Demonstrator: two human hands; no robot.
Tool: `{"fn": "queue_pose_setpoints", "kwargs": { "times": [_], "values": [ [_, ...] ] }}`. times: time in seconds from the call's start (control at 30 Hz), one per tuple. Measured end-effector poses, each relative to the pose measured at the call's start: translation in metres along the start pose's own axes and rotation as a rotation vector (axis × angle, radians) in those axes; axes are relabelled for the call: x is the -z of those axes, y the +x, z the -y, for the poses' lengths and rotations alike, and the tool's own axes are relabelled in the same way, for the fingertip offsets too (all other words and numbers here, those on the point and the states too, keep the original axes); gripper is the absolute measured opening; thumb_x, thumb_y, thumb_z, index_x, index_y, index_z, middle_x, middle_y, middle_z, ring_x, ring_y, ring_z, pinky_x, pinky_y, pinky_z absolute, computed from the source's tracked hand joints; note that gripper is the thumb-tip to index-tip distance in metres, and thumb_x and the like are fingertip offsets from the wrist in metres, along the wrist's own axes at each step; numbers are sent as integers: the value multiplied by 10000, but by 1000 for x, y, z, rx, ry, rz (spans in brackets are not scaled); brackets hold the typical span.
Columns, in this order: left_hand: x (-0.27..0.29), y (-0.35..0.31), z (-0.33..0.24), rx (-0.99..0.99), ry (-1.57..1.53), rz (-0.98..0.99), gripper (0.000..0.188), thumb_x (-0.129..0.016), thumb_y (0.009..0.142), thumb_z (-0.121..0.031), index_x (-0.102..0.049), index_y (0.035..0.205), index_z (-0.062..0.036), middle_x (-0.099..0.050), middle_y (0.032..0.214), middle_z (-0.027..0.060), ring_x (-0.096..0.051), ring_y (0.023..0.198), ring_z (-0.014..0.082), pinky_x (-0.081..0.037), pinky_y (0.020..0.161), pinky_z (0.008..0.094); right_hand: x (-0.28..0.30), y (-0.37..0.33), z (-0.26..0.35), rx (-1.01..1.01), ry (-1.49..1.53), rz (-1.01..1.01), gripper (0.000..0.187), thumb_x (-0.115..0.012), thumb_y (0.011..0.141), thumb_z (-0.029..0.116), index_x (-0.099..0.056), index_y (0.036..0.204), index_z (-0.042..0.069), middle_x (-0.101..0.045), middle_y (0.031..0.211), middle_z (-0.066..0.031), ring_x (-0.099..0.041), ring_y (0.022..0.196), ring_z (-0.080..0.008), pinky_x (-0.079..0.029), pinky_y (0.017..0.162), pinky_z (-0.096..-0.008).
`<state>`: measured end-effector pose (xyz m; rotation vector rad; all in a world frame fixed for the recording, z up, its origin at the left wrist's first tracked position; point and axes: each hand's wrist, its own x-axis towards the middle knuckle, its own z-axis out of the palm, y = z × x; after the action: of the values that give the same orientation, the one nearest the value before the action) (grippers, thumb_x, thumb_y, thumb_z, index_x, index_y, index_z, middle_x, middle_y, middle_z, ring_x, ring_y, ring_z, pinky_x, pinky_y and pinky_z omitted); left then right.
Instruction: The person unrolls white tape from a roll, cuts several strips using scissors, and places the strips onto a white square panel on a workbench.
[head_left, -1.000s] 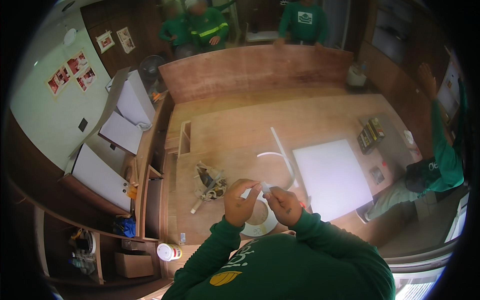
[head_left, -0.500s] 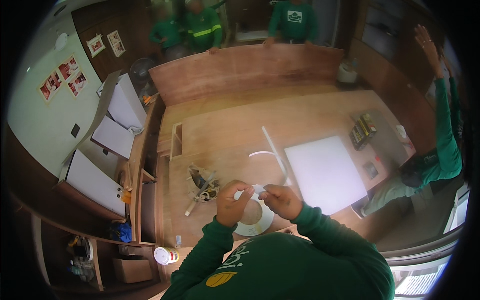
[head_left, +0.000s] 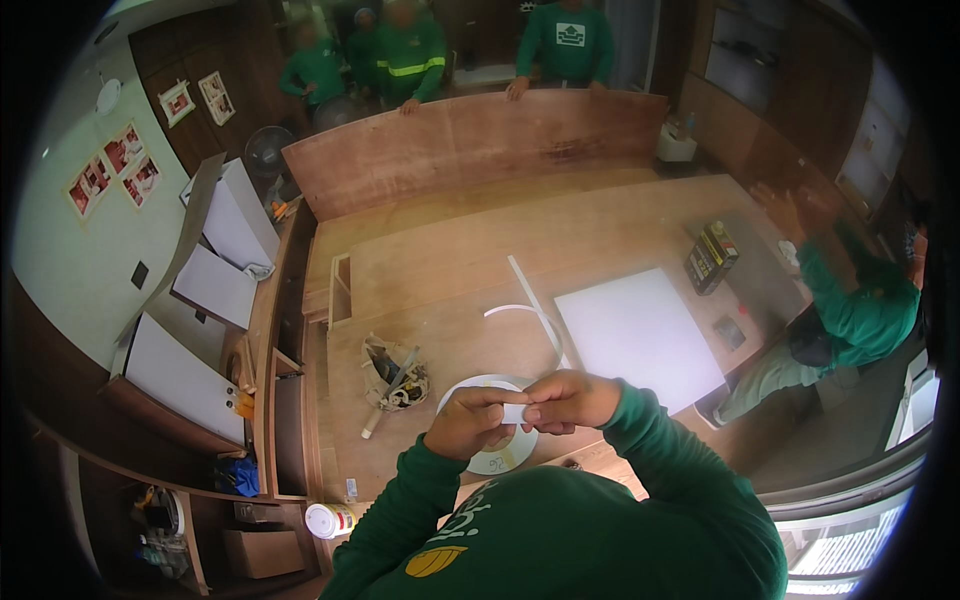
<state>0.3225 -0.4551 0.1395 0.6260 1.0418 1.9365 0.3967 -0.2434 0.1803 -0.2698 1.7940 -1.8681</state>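
Both hands meet over a white roll of flat strip (head_left: 497,461) on the wooden table. My left hand (head_left: 466,423) pinches a short white strip end (head_left: 514,413) from the left. The thumb and fingers of my right hand (head_left: 572,400) are closed on the same strip from the right. Past my hands, a loose length of white strip (head_left: 537,305) lies on the table with a curved part beside it. A flat white panel (head_left: 640,335) rests to the right. On the left sits a cloth bag of tools (head_left: 392,375).
A black and yellow can (head_left: 711,258) stands at the table's right. One co-worker (head_left: 860,310) bends at the right edge; others (head_left: 565,45) stand behind an upright wooden board (head_left: 470,145). Shelving with white panels (head_left: 185,380) runs along the left, near a white tub (head_left: 328,520).
My hands have come closer and lower, and the white piece between them shows more plainly. The co-worker on the right has lowered the raised arms. The whole view has shifted slightly.
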Motion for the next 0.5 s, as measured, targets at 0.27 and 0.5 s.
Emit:
{"fn": "queue_pose_setpoints", "kwargs": {
  "times": [0.27, 0.5],
  "values": [
    [-1, -1, -1, -68, 176, -26, 215, -588, 897, -87, -682, 1030, 54, -669, 858, 118, -572, 685, 130, -469, 636, 254, -2, 2, -9, -45, 95, -19, 263, -522, 975, 238, -639, 906, 12, -452, 611, 11, -395, 534, -68, -326, 469, -227],
    [2, -5, 6, -147, 304, -56, 221, -537, 906, -28, -665, 1077, 29, -653, 895, 89, -569, 736, 126, -471, 687, 265, -3, 0, -7, -44, 39, -37, 257, -505, 973, 220, -623, 897, 5, -440, 589, 9, -385, 521, -68, -312, 468, -228]
  ]
}}
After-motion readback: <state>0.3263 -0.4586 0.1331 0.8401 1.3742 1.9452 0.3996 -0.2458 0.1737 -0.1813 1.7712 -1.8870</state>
